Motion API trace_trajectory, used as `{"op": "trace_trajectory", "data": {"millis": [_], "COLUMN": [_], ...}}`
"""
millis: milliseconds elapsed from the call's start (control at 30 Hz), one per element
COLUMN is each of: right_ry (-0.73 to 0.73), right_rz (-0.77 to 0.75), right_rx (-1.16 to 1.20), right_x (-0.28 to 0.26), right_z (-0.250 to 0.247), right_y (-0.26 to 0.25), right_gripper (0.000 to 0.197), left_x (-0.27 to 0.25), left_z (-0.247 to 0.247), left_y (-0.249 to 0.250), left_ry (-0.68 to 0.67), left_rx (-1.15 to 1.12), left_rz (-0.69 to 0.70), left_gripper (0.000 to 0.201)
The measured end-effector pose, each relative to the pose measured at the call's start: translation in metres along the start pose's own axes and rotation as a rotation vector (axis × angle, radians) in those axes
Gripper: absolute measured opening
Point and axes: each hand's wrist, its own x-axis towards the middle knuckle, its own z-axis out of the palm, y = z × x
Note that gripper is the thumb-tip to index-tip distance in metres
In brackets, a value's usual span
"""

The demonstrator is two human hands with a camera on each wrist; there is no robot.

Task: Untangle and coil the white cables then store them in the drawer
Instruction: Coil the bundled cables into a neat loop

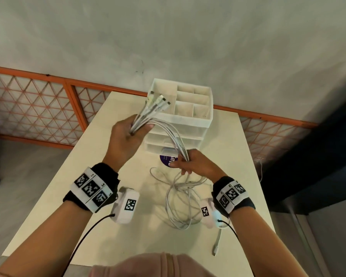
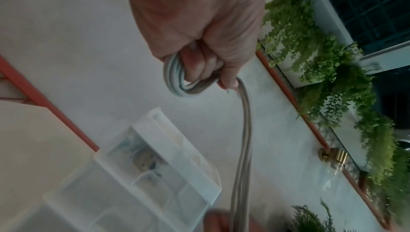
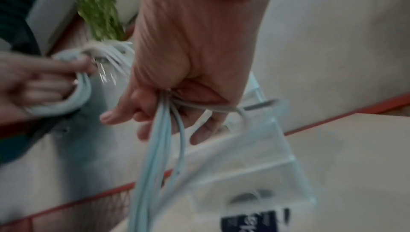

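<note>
My left hand (image 1: 128, 132) grips a bunch of white cables (image 1: 168, 134) raised above the table, their plug ends (image 1: 158, 99) fanning out toward the drawer unit. In the left wrist view the left hand (image 2: 199, 56) has the cables (image 2: 241, 139) looped round its fingers. My right hand (image 1: 190, 162) holds the same strands lower down, in front of the drawers. In the right wrist view the strands (image 3: 159, 156) run down out of the right hand (image 3: 177, 106). The rest of the cables lie in a loose tangle (image 1: 180, 200) on the table below my right hand.
A white translucent drawer unit (image 1: 182, 124) with an open divided top tray stands at the back of the white table (image 1: 112, 240). A purple round label (image 1: 168, 159) lies at its foot. One plug end (image 1: 216, 248) trails near the front right. An orange mesh railing (image 1: 38, 108) runs behind.
</note>
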Motion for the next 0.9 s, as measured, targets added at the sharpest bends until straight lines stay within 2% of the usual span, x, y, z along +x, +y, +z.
{"op": "trace_trajectory", "data": {"millis": [133,200,267,400,467,533,633,733,800,900], "right_ry": [-0.071,-0.102,-0.072,0.024,0.026,0.037,0.051,-0.009,-0.059,-0.156], "right_rz": [0.051,0.037,0.012,-0.059,-0.051,-0.016,0.073,0.116,0.104,0.063], "right_rx": [-0.009,0.001,0.021,0.196,0.21,0.109,-0.248,-0.49,-0.497,-0.333], "right_x": [-0.002,-0.004,-0.006,-0.013,-0.015,-0.014,-0.01,-0.005,-0.003,-0.003], "right_z": [-0.012,-0.021,-0.028,-0.035,-0.037,-0.039,-0.039,-0.031,-0.022,-0.008], "right_y": [0.012,0.006,-0.001,-0.016,-0.02,-0.018,-0.012,-0.014,-0.022,-0.043], "right_gripper": [0.02,0.018,0.022,0.039,0.038,0.037,0.037,0.035,0.035,0.041], "left_x": [-0.003,-0.004,-0.004,-0.007,-0.014,-0.021,-0.025,-0.025,-0.027,-0.03], "left_z": [-0.005,-0.004,-0.008,-0.017,-0.016,-0.016,-0.015,-0.003,0.009,0.024], "left_y": [-0.012,-0.023,-0.033,-0.046,-0.05,-0.053,-0.049,-0.035,-0.025,-0.018], "left_ry": [0.075,0.132,0.157,0.081,0.043,0.034,0.111,0.147,0.035,-0.212], "left_rx": [0.031,-0.004,-0.018,0.152,0.252,0.245,0.069,-0.091,-0.067,0.034], "left_rz": [-0.013,-0.092,-0.178,-0.389,-0.449,-0.48,-0.459,-0.387,-0.289,-0.149], "left_gripper": [0.017,0.022,0.031,0.042,0.037,0.019,0.022,0.039,0.038,0.01]}}
